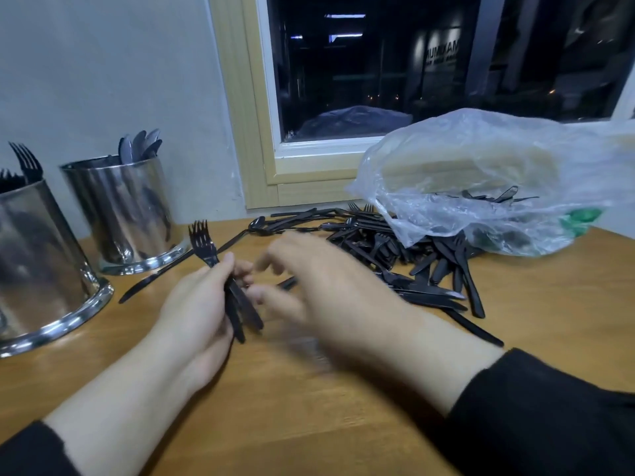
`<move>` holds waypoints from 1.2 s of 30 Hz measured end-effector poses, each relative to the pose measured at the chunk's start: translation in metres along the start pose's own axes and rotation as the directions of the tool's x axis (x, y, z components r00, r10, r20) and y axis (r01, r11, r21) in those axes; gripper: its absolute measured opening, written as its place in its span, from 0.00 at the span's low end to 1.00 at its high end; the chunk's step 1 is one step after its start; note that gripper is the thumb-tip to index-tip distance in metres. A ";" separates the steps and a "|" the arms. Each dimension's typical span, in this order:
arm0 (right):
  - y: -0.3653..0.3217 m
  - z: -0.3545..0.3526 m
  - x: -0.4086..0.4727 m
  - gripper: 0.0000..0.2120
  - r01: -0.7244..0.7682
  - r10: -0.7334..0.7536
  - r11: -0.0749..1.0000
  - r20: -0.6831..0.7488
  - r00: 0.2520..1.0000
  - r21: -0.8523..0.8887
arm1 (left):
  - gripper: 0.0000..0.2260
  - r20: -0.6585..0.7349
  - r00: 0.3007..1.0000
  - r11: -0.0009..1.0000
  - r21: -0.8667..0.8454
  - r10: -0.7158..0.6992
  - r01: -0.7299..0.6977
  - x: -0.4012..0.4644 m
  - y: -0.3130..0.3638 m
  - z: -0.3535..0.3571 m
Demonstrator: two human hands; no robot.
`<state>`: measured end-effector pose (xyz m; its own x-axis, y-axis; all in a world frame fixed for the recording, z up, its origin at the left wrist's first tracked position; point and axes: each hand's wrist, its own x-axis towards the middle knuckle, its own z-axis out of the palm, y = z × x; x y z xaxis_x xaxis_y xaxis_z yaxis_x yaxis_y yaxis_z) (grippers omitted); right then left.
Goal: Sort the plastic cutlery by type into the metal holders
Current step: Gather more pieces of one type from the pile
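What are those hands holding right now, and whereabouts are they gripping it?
The left hand grips a small bundle of black forks by the handles, tines pointing up. The right hand is blurred; a dark handle shows by its fingers, but whether it holds it cannot be told.

pale wall (103, 63), dark window (429, 63), wooden table (309, 424).

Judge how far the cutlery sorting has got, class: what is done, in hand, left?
Done: forks stand in the near holder, knives or spoons in the far holder. In hand: the left hand grips a bunch of forks; the blurred right hand hovers close. Left: the large pile beside the plastic bag.
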<state>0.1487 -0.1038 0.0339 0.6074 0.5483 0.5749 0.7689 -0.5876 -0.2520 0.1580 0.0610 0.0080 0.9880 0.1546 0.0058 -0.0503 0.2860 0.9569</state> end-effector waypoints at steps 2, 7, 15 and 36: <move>0.022 -0.021 0.002 0.09 -0.129 0.126 0.991 -0.076 0.989 -0.035 | 0.14 -0.020 0.998 0.998 0.024 0.055 -0.054 -0.004 0.000 -0.002; 0.076 -0.069 -0.016 0.10 -0.432 0.491 0.836 0.110 0.864 -0.339 | 0.08 0.063 0.994 0.974 0.202 0.092 -0.103 -0.014 -0.012 0.014; 0.088 -0.073 -0.038 0.22 -0.464 0.679 0.672 0.230 0.697 -0.577 | 0.14 0.173 0.982 0.922 0.362 0.082 -0.141 -0.017 -0.013 0.022; 0.072 -0.056 -0.035 0.10 0.016 -0.054 0.985 -0.217 0.975 -0.171 | 0.10 0.139 0.889 0.649 0.636 0.437 -0.419 -0.022 0.005 0.015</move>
<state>0.1714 -0.1984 0.0400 0.5077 0.4371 0.7424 0.7331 -0.6718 -0.1057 0.1383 0.0452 0.0167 0.8761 0.1314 0.4640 -0.3532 -0.4802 0.8029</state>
